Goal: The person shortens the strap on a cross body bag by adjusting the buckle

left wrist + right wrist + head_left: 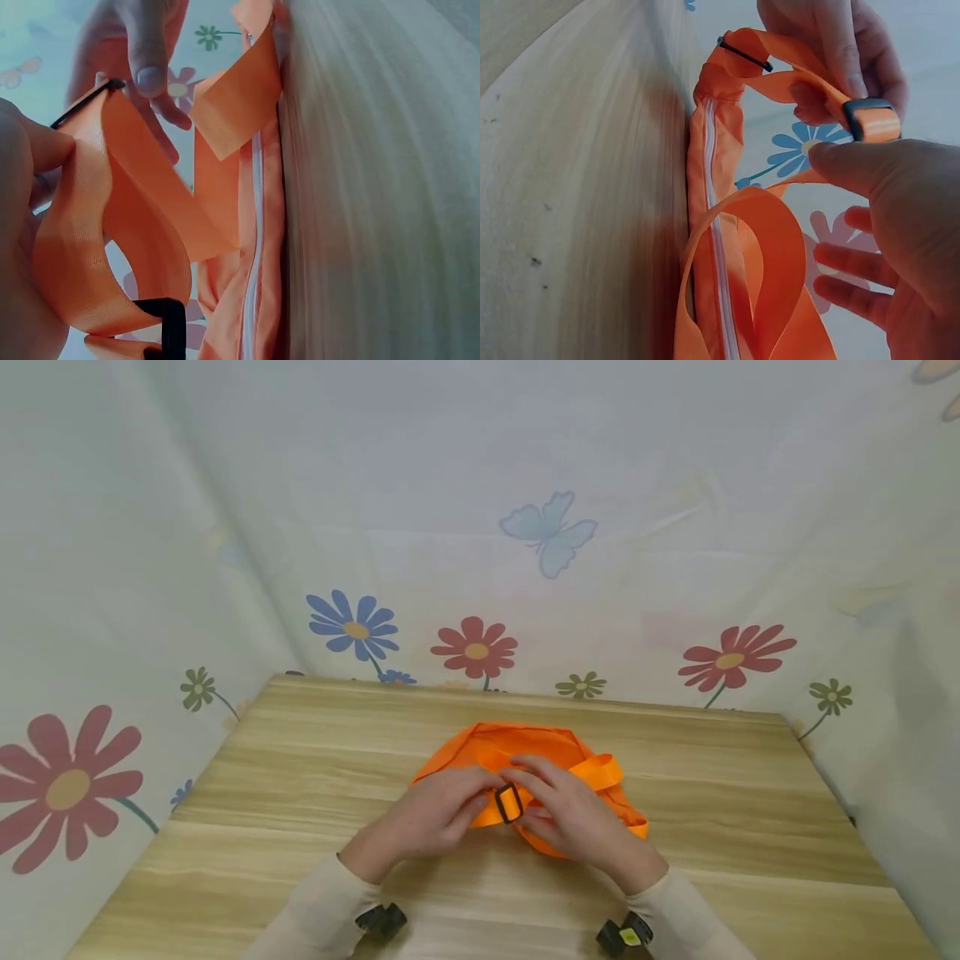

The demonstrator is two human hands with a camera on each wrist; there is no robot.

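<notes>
An orange zippered bag (525, 739) lies on the table, its loose orange strap (776, 247) standing up in loops. My left hand (438, 810) pinches the strap beside a black slide buckle (508, 803). From the other side, my right hand (573, 810) is at the buckle, its fingers fairly straight and spread, fingertips close to the left ones. In the right wrist view, the right thumb (840, 161) lies right at the buckle's edge. A second black buckle (172, 330) hangs lower on the strap in the left wrist view. The bag's white zipper (711, 142) runs along its near side.
The wood-grain table (300, 752) reaches back to a pale wall cloth (420, 510) printed with flowers and a butterfly. Black wrist cameras are strapped to both forearms, the left camera (382, 920) and the right camera (624, 935) low over the table's near part.
</notes>
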